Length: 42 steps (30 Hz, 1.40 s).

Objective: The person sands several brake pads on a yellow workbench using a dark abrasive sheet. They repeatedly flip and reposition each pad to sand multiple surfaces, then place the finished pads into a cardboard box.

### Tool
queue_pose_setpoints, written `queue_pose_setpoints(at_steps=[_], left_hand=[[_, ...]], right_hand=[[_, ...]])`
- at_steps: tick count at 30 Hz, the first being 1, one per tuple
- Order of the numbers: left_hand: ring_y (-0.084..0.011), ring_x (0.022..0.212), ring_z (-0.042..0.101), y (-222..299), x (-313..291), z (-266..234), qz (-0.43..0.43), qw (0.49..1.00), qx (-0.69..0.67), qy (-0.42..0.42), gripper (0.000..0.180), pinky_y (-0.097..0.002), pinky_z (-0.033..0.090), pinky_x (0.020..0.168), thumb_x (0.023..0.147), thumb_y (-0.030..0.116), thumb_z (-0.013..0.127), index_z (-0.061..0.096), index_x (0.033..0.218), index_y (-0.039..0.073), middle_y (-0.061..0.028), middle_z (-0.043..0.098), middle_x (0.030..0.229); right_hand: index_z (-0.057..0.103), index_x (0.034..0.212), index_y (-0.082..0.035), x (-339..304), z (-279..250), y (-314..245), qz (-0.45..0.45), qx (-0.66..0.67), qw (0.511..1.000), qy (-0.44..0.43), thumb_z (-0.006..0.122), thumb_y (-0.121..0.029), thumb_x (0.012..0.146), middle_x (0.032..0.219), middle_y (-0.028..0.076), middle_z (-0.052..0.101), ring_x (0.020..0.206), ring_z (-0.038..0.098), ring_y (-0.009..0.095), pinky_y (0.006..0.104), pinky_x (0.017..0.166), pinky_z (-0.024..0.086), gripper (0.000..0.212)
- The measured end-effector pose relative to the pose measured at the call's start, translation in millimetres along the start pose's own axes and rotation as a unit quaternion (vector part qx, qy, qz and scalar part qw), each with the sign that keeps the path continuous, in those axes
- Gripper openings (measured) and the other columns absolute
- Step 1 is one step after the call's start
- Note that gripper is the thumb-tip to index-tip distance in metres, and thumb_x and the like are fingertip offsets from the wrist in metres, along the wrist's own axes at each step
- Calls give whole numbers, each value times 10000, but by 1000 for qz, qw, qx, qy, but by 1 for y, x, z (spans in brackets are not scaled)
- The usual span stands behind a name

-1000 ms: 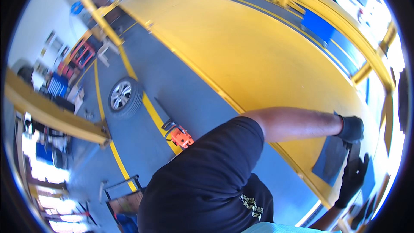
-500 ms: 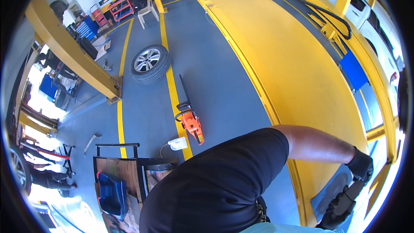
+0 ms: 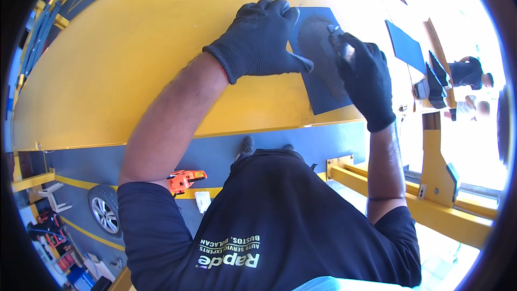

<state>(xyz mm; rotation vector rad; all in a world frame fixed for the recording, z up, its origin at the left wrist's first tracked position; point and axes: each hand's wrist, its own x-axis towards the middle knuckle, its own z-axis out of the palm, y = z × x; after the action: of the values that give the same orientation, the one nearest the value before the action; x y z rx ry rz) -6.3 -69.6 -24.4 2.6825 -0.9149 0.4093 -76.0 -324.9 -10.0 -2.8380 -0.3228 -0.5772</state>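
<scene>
While left grip point(image 3: 261, 37), spread and seemingly empty, flanks blue sheet point(image 3: 319, 56) on yellow surface point(image 3: 140, 59), right grip point(image 3: 367, 78) clasps small glinting tool point(image 3: 334, 29); apparent step: tool-work over sheet; next move calls for steadying it.

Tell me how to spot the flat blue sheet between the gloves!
Find the huge yellow surface. Toward its right side, between the gloved left hand and gloved right hand, lies a flat dark-blue sheet. Unlike the plain blue panel farther right, it has a big dark smudge in its middle.
</scene>
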Motion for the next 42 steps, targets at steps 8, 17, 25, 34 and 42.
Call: queue_pose_setpoints(at_steps=[8, 17, 25, 34, 42], left_hand=[[-390, 1490, 443, 1, -8, 11, 13, 998, 7, -60, 1149, -532, 285, 1264, 784, 797, 752, 472, 1542, -20, -263, 480, 1571], [-360, 1505, 446, -7, -4, 29, 9, 999, 39, -24, 1066, -595, 266, 1261, 792, 784, 739, 535, 1525, 38, -216, 508, 1571], [-382, 1524, 410, -6, -4, 22, 7, 998, 27, -54, 1143, -562, 233, 1285, 775, 805, 747, 479, 1562, 21, -248, 470, 1591], [-386, 1522, 409, 3, -7, 17, 1, 997, 37, -68, 1198, -619, 234, 1262, 739, 840, 745, 470, 1564, 16, -249, 466, 1594], [-472, 1374, 537, -4, -9, 13, 35, 999, 25, 4, 1036, -642, 348, 1158, 784, 728, 748, 563, 1409, -77, -332, 585, 1413]], right_hand=[[721, 1301, -156, -1, 16, -17, -26, -42, 999, -12, 793, -242, 916, 1245, 198, 662, 1131, 654, 388, 476, 922, 568, 401], [717, 1306, -157, 1, 17, -27, 0, -76, 996, -48, 750, -295, 964, 1218, 200, 671, 1139, 651, 396, 483, 900, 570, 370], [720, 1335, -133, 11, -4, -5, 16, -4, 999, -39, 725, -252, 989, 1274, 178, 670, 1180, 650, 374, 475, 991, 538, 366], [732, 1332, -172, 37, 35, 9, -102, 9, 994, -39, 790, -178, 915, 1245, 177, 658, 1131, 649, 384, 458, 973, 541, 422], [736, 1316, -182, 20, 36, 8, -100, 1, 994, -52, 832, -236, 902, 1166, 171, 692, 1034, 699, 333, 430, 922, 565, 428]])
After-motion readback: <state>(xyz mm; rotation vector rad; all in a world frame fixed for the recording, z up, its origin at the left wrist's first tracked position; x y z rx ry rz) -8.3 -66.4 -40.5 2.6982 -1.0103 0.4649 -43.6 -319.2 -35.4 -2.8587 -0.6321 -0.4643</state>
